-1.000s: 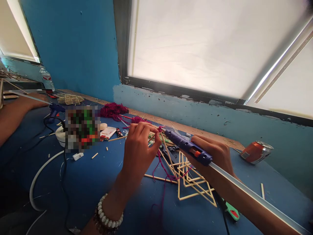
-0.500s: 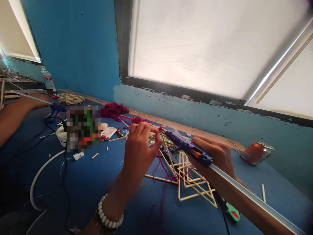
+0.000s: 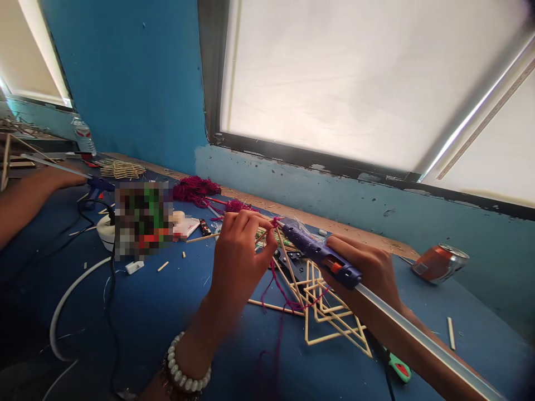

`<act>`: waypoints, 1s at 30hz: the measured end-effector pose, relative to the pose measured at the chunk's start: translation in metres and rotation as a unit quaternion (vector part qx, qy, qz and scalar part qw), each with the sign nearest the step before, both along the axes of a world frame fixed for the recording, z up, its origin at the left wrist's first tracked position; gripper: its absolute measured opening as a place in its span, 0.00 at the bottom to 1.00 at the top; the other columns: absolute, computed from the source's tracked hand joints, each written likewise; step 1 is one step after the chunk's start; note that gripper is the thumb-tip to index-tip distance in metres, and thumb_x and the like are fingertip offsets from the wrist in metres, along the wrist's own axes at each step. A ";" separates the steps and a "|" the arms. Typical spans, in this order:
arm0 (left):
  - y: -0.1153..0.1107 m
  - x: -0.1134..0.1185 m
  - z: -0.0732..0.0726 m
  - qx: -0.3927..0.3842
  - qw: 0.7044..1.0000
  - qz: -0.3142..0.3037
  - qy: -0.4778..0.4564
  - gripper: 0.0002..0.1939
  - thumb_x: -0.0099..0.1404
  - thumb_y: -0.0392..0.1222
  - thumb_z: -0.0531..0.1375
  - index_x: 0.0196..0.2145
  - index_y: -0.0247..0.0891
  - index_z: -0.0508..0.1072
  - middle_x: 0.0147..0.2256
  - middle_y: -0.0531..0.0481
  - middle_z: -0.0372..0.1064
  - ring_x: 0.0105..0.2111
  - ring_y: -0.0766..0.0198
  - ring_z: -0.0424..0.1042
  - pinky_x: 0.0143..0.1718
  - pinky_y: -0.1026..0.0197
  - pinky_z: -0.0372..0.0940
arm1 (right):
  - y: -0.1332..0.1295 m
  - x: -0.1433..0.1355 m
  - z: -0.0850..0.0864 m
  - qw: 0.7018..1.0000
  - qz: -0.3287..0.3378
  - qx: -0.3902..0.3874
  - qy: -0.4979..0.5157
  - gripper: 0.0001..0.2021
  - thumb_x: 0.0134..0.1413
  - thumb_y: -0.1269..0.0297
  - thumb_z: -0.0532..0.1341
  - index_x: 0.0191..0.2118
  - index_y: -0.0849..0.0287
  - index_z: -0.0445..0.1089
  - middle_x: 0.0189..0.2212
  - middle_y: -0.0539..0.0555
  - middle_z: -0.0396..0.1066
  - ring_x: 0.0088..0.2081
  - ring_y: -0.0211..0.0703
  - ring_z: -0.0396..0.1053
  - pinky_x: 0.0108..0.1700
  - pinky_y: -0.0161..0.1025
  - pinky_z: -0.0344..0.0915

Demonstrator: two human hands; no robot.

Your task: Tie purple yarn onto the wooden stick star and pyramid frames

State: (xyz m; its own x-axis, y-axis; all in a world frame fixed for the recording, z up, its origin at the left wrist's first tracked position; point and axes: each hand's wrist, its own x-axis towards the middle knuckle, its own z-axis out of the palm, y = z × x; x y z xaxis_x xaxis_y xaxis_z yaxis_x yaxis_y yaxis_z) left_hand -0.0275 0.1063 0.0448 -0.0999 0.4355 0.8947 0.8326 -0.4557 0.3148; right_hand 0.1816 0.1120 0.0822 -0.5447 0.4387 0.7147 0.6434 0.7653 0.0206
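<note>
- Purple plastic makes up the glue gun [image 3: 317, 252] in the right hand [image 3: 376, 267], whose fingers curl closed around the grip, partly hidden by the gun body; an orange part shows in its side opening.
- Translucent glue stick [image 3: 418, 328] runs out of the gun's rear, along the forearm.
- Left hand [image 3: 242, 248] is nearly closed, thumb and fingertips pinching the top of a thin wooden stick frame [image 3: 286, 255], above the middle of the worktop [image 3: 175, 301].
- Magenta yarn [image 3: 276, 221] is bunched at that pinched top, with the gun's nozzle right at it; loose strands trail downward.
- Zigzag stick lattice [image 3: 334, 336] lies on the worktop below the right hand; a green handle [image 3: 399, 367] with a red mark lies nearer the front edge.
- Orange-red can [image 3: 437, 264] stands by the far edge, toward the right; a pale block resembling a barcode shows, but the lettering is unreadable.
- White-and-red packet [image 3: 186, 227] lies left of the left hand, its print blurred, beside a small dark wrapper [image 3: 204, 227].
- Magenta yarn bundle [image 3: 196, 189] rests along the far edge.
- Clear bottle [image 3: 84, 139] stands toward the far left corner, its red-marked label too small to read; a co-worker's arm [image 3: 25, 200] reaches in nearby.
</note>
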 end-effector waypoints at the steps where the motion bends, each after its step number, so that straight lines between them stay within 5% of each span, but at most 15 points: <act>1: 0.000 0.000 0.000 0.000 1.000 0.000 0.000 0.02 0.66 0.34 0.61 0.35 0.39 0.71 0.39 0.50 0.74 0.42 0.57 0.67 0.47 0.54 0.62 | 0.000 -0.001 0.001 1.000 -0.002 0.004 -0.002 0.13 0.58 0.69 0.57 0.24 0.57 0.54 0.20 0.46 0.59 0.19 0.33 0.51 0.23 0.32 0.47; 30: -0.001 0.000 0.000 0.008 1.000 -0.006 -0.003 0.03 0.67 0.35 0.60 0.35 0.40 0.72 0.39 0.49 0.74 0.42 0.56 0.68 0.47 0.53 0.63 | -0.005 -0.002 0.002 0.999 -0.004 -0.026 0.033 0.12 0.54 0.73 0.58 0.23 0.58 0.57 0.19 0.45 0.59 0.20 0.31 0.52 0.24 0.31 0.49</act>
